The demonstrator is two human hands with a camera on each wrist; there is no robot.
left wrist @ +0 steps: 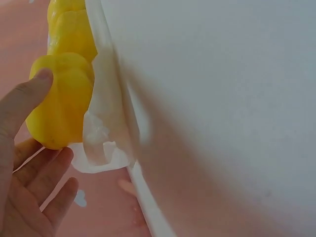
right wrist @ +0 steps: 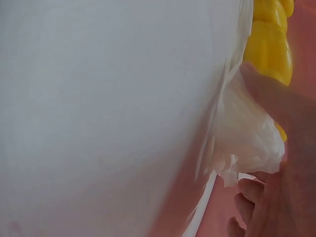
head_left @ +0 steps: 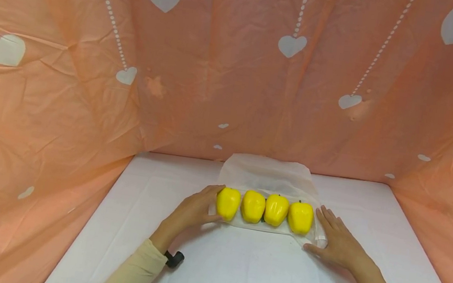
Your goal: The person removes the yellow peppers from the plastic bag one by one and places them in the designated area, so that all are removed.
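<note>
Several glossy yellow bell peppers stand in a row on a thin, whitish translucent sheet or bag [head_left: 267, 174]. My left hand [head_left: 198, 206] is at the left end of the row, cupped loosely around the side of the leftmost bell pepper [head_left: 228, 204]. In the left wrist view its thumb [left wrist: 30, 96] overlaps this pepper, while the other fingers spread at the pepper's end. My right hand [head_left: 338, 242] lies beside the rightmost bell pepper [head_left: 300, 218], fingers extended and thumb over the crumpled edge of the sheet [right wrist: 249, 131]. Whether it presses that pepper is hard to tell.
A white-covered table [head_left: 243, 269] lies under everything. Behind and at both sides hangs an orange-pink curtain [head_left: 216, 87] with white hearts. The sheet's back part reaches the table's far edge. Each wrist carries a small black camera [head_left: 174, 259].
</note>
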